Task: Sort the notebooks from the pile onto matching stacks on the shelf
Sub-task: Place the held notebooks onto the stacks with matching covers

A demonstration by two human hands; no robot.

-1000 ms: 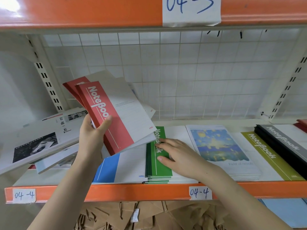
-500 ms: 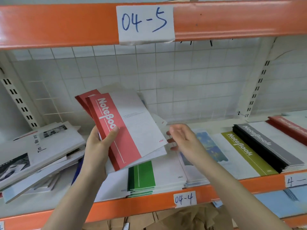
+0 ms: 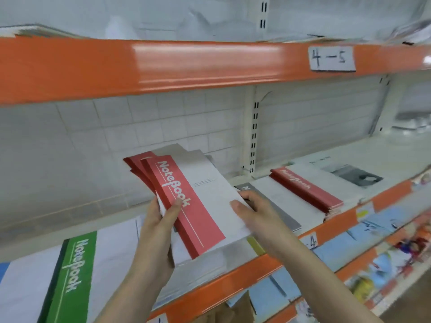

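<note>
I hold a small bunch of red-and-white notebooks (image 3: 186,197) tilted above the shelf (image 3: 233,280). My left hand (image 3: 161,220) grips their left edge, thumb on the red band. My right hand (image 3: 254,213) holds their right edge, thumb on the white cover and fingers underneath. A stack of matching red notebooks (image 3: 305,190) lies flat on the shelf further right. Between it and my hands lies a grey notebook stack (image 3: 275,206), partly hidden by my right hand. A green notebook stack (image 3: 72,276) lies at the lower left.
An orange beam (image 3: 163,66) with a paper label (image 3: 332,58) crosses overhead. A black-and-white printed book (image 3: 352,176) lies at the far right. A yellow-green cover (image 3: 255,245) peeks out under the held notebooks. A lower shelf holds blue and colourful covers (image 3: 373,259).
The view has swung right along the shelf. My right hand came off the shelf stacks and took the right edge of the red notebooks. The red stack is now close.
</note>
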